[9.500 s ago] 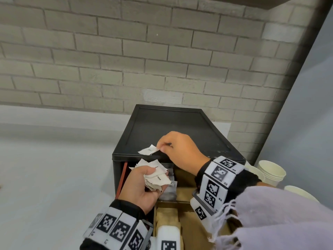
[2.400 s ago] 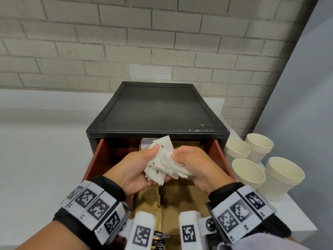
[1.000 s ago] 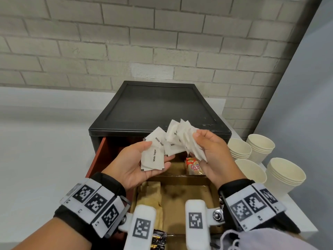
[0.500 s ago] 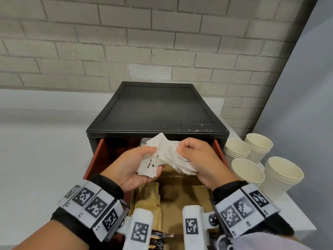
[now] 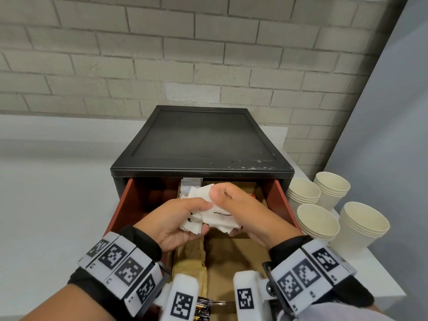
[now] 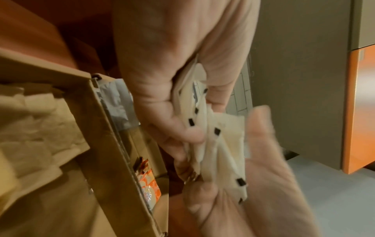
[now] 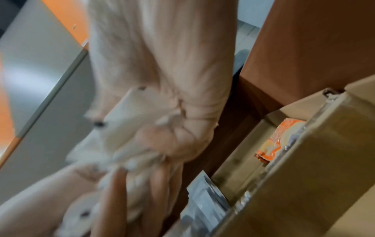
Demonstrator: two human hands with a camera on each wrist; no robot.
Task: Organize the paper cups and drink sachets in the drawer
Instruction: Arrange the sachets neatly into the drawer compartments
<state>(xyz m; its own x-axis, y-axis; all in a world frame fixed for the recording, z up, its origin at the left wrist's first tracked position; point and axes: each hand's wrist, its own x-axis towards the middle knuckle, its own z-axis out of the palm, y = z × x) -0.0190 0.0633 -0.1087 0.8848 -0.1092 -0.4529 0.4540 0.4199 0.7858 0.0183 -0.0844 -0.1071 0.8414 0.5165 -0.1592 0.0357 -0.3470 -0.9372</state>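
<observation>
Both hands, left hand (image 5: pixel 178 218) and right hand (image 5: pixel 240 212), clutch one bundle of white sugar sachets (image 5: pixel 214 215) directly above the open drawer (image 5: pixel 281 198), its rear compartments lying just beyond

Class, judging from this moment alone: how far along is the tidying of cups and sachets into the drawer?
Done: a few sachets already stand at the back of the open drawer. In hand: the left hand and right hand both grip a bundle of white sugar sachets. Left: the paper cups remain stacked outside the drawer.
</observation>
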